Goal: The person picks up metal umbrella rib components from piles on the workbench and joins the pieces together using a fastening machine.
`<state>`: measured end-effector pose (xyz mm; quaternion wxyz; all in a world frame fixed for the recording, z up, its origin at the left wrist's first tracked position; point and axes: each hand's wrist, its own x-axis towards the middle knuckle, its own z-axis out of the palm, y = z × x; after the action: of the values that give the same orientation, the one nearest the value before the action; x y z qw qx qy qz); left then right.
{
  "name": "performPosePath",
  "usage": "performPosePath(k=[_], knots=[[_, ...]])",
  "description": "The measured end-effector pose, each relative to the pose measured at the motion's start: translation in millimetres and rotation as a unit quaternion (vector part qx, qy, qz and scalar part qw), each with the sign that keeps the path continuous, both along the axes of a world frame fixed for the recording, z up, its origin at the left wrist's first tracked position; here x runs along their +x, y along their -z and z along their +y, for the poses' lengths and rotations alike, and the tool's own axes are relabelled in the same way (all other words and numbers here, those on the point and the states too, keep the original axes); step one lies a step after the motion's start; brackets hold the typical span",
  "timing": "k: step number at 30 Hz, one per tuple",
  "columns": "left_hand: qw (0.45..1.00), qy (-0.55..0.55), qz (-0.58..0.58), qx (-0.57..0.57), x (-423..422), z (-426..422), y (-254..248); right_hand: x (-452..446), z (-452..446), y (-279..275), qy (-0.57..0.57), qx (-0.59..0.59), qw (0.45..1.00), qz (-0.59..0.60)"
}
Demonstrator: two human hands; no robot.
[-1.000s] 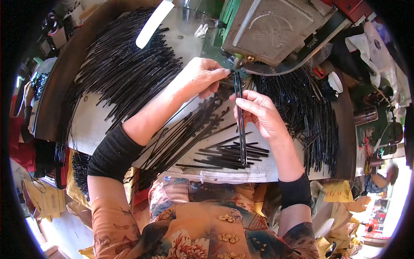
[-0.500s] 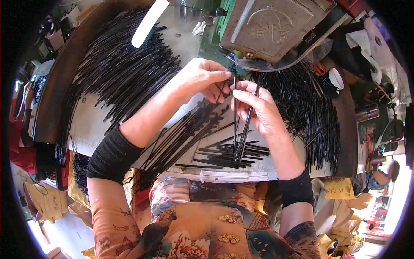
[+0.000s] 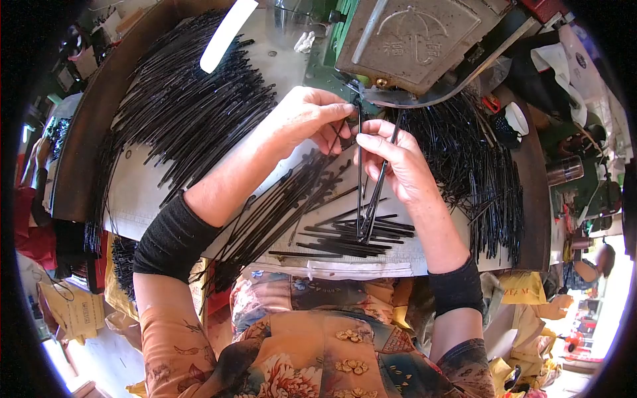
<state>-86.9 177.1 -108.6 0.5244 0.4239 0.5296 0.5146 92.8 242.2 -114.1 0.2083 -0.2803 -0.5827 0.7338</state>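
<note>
Black thin jointed umbrella ribs lie all around my hands. My right hand (image 3: 398, 162) has thumb and fingers closed on one umbrella rib (image 3: 375, 199), whose two arms meet at a joint below the hand. Just under the machine's working head, my left hand (image 3: 308, 119) pinches at the upper end of this rib; its fingertips partly hide the contact. Another thin black rib slants through the left fingers. Below the hands, a row of loose ribs (image 3: 285, 205) runs diagonally, and short black rods (image 3: 358, 232) lie near the table's front edge.
A grey metal machine (image 3: 411, 50) with an embossed umbrella stands close above my hands. Large heaps of ribs lie left (image 3: 192, 99) and right (image 3: 464, 159). A white lamp tube (image 3: 227, 36) hangs over the left heap. A raised brown rim (image 3: 79, 152) borders the table.
Both hands stay at nearly the same spot under the machine. The rib's lower joint has shifted slightly up and left. The left grip stays closed.
</note>
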Motion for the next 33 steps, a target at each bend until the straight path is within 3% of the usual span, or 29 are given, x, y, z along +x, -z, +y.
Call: performPosePath(k=[18,33], knots=[[0.999,0.016,0.044,0.02,-3.0,7.3,3.4,-5.0,8.1,0.4,-0.02,0.04,0.999,-0.016],[0.997,0.002,0.077,0.015,1.1,5.7,-1.6,-6.1,3.3,-2.8,-0.006,0.004,1.0,-0.027]])
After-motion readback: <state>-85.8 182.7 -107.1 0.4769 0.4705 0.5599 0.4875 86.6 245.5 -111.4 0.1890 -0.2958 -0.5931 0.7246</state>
